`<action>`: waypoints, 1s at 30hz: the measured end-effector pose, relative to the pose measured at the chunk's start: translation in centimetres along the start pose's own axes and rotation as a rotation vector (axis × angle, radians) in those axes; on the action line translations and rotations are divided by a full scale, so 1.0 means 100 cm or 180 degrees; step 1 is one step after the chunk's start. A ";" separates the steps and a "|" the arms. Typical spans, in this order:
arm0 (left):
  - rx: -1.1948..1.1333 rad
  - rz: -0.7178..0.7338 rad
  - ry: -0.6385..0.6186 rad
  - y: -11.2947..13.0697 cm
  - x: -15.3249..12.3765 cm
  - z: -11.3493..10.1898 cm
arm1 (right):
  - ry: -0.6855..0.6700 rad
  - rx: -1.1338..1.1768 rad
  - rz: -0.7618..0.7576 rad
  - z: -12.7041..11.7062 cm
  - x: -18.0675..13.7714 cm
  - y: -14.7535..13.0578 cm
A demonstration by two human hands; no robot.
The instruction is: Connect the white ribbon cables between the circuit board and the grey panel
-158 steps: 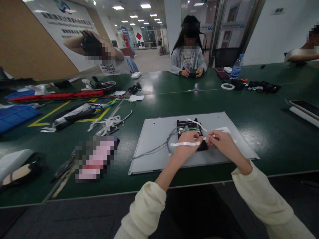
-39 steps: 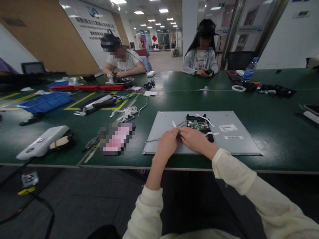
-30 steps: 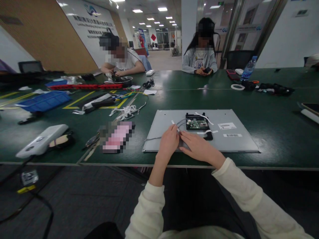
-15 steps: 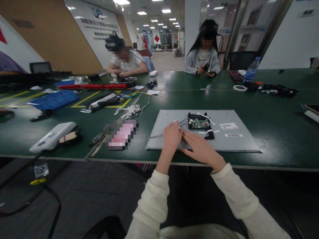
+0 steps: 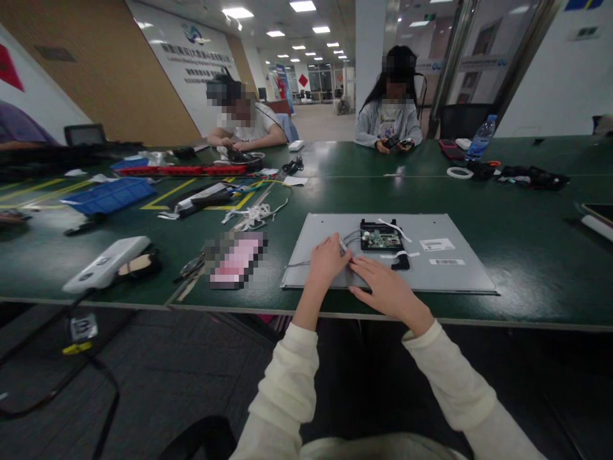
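A grey metal panel (image 5: pixel 445 275) lies flat near the front edge of the green table (image 5: pixel 527 255). A small circuit board in a black frame (image 5: pixel 380 237) sits on its upper middle, with white ribbon strips (image 5: pixel 393 229) and grey wires (image 5: pixel 352 235) running off it. My left hand (image 5: pixel 328 259) rests on the panel's left part, fingers curled down over the grey wires and a strip of white tape (image 5: pixel 343 245). My right hand (image 5: pixel 383 289) lies flat beside it, fingers stretched out and pressing the panel surface.
Left of the panel lie a pink blurred item (image 5: pixel 235 259), a white device (image 5: pixel 106 271), white strips (image 5: pixel 251 216) and a blue tray (image 5: pixel 109 195). Two people sit at the far side. A water bottle (image 5: pixel 479 137) and a tape roll (image 5: pixel 460 172) stand at the back right.
Earlier both hands held a white strip up over the circuit board. Now they are down on the panel's left part, pressing at the wires, and have slid slightly towards me.
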State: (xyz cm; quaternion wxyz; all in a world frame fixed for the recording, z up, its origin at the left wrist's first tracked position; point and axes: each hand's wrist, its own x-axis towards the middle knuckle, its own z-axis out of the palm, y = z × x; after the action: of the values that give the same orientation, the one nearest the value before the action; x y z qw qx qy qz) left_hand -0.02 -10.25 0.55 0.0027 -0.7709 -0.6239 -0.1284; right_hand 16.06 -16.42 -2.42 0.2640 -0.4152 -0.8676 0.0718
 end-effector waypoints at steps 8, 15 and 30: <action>-0.0229 -0.0061 0.0278 -0.047 -0.023 -0.013 | -0.0034 -0.0042 0.0032 -0.003 0.000 -0.003; -0.0008 -0.0488 0.0572 -0.091 -0.059 -0.020 | -0.0002 -0.0034 0.0039 -0.001 0.001 -0.003; 0.0010 0.0203 0.0488 -0.004 -0.020 -0.013 | 0.0017 -0.0022 0.0028 0.000 0.002 -0.003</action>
State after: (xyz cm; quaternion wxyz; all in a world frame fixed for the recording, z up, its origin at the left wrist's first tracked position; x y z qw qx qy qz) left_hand -1.04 -12.29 1.35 0.0558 -0.7783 -0.5972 -0.1860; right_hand 15.73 -16.41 -2.24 0.2646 -0.4201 -0.8653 0.0689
